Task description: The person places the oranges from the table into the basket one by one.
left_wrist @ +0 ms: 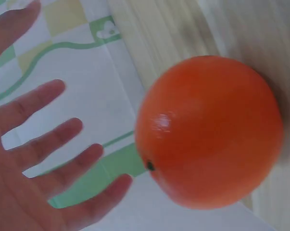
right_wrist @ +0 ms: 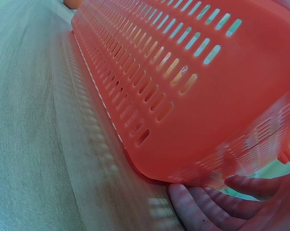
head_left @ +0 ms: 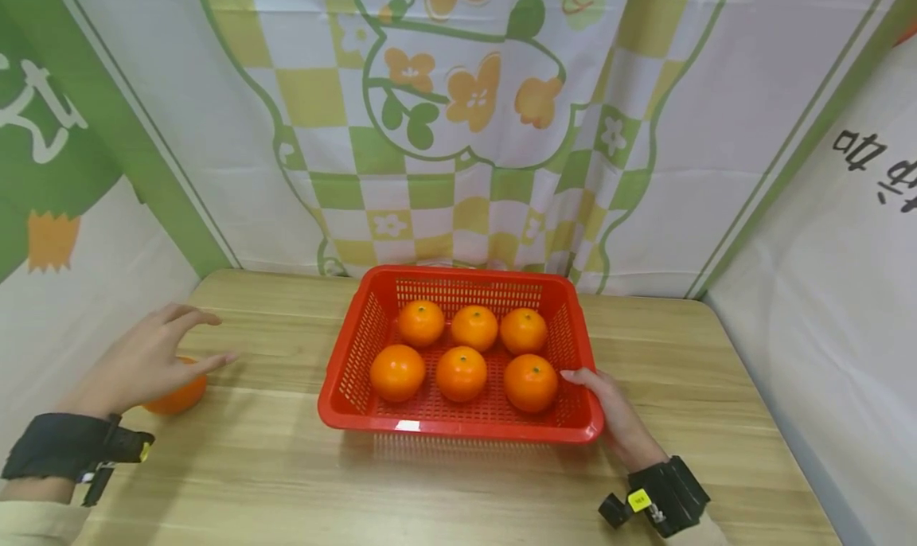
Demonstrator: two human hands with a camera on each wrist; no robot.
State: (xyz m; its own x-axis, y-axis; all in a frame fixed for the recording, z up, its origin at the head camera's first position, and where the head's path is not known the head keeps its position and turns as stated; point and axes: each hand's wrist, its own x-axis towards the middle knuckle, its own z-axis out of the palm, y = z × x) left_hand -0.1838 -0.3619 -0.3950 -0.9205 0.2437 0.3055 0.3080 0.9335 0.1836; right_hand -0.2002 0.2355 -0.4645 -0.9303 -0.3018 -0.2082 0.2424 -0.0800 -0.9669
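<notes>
My left hand (head_left: 143, 363) hovers over a loose orange (head_left: 179, 399) at the left of the table, fingers spread and holding nothing. In the left wrist view that orange (left_wrist: 209, 134) lies apart from the fingertips, its small green stem mark facing them. A red plastic basket (head_left: 473, 430) with slotted walls stands mid-table with several oranges (head_left: 462, 373) in two rows. My right hand (head_left: 622, 419) grips its near right corner, thumb over the rim. The right wrist view has the other fingers (right_wrist: 195, 207) low against the outside of the basket (right_wrist: 202, 115), by its base.
The light wood table (head_left: 272, 482) has rounded back corners. Behind it hangs a patterned green and white cloth (head_left: 444, 188) close to the basket's far rim. White and green cloth walls (head_left: 824, 291) flank both sides.
</notes>
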